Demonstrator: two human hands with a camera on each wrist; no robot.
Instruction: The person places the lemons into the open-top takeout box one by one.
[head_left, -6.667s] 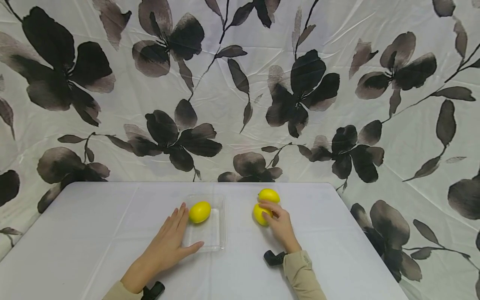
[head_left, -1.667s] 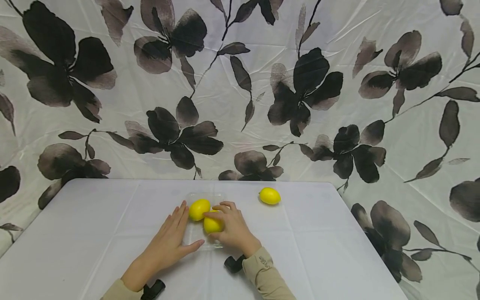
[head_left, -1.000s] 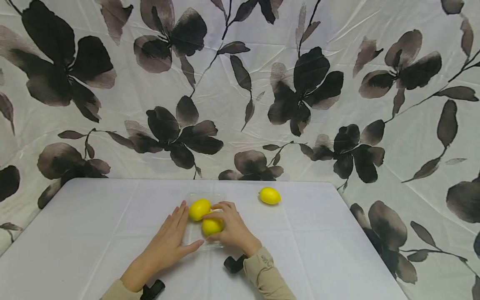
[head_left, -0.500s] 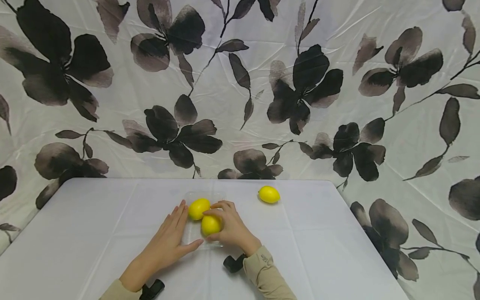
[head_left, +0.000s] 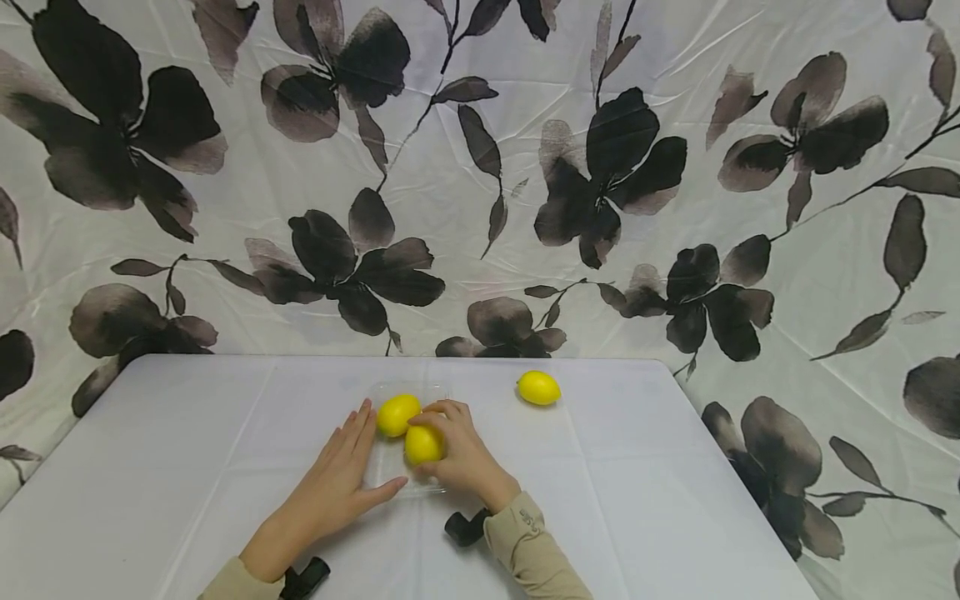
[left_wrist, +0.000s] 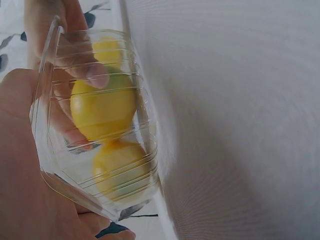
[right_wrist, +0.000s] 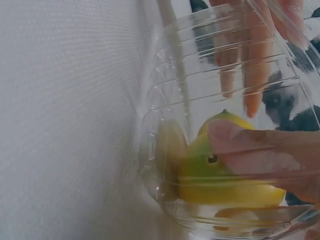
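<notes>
A clear plastic container (head_left: 392, 482) sits on the table with two yellow lemons inside. One lemon (head_left: 398, 415) lies at its back left. The other lemon (head_left: 423, 447), nearer the front right, is gripped between the thumb and fingers of my right hand (head_left: 467, 454); the two lemons appear to touch. In the right wrist view, my thumb (right_wrist: 250, 150) presses this lemon's side, seen through the ribbed plastic wall. My left hand (head_left: 330, 477) rests along the container's left side, fingers straight and thumb spread across the front. The left wrist view shows the palm (left_wrist: 20, 160) against the rim.
A third lemon (head_left: 538, 388) lies on the white-covered table (head_left: 637, 500), to the right near the back edge. Black devices (head_left: 465, 528) are worn at both wrists. A floral cloth (head_left: 480, 183) hangs behind the table.
My right hand has carried the nearer of the two right-hand lemons leftward into the container. Over the last second that lemon has shifted only slightly. My left hand has stayed in place.
</notes>
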